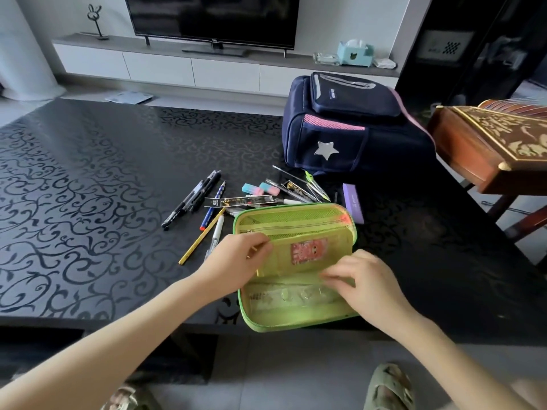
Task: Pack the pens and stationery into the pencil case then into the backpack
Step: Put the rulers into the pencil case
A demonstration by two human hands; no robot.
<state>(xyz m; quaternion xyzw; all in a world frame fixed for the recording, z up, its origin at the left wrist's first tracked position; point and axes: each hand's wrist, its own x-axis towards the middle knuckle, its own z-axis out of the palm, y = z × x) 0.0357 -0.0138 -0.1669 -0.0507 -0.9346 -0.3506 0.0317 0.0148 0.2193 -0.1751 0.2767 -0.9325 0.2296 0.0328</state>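
Head view: green case [296,229] lies open at the near edge of the dark counter [88,187]. Left hand [236,258] pinches the inner flap at its left end; right hand [364,282] presses curled fingers on the lower half, holding nothing I can make out. Pens [192,196], erasers [260,189] and a compass [316,184] lie loose just beyond the case; backpack [349,125] behind, closed. Judgement: case soft, floppy, needs bracing; pens light, stiff, prone to roll, best gathered mid-barrel.

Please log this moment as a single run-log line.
pencil case: open on table | left hand, right hand: on case interior | pens, erasers: loose on table | backpack: behind, unpacked
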